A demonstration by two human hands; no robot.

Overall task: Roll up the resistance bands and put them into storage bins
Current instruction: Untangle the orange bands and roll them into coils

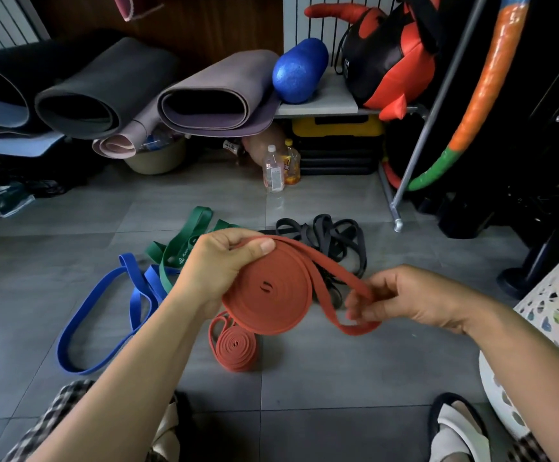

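My left hand (218, 265) grips a flat coil of red resistance band (271, 291) above the floor, thumb on its top edge. The band's loose tail runs right to my right hand (404, 300), which pinches it between the fingertips. A second red band (234, 350) lies rolled on the tiles just below the coil. Loose on the floor lie a blue band (104, 315) at the left, a green band (184, 243) behind my left hand, and a heap of black bands (334, 238) behind the coil. A white perforated bin (551, 311) stands at the right edge.
Rolled yoga mats (111, 91) and a blue foam roller (299, 70) sit on a low shelf at the back. Two bottles (279, 168) stand on the floor beneath it. A metal rack leg (401, 201) and black equipment stand at the right. My slippered foot (458, 428) is at bottom right.
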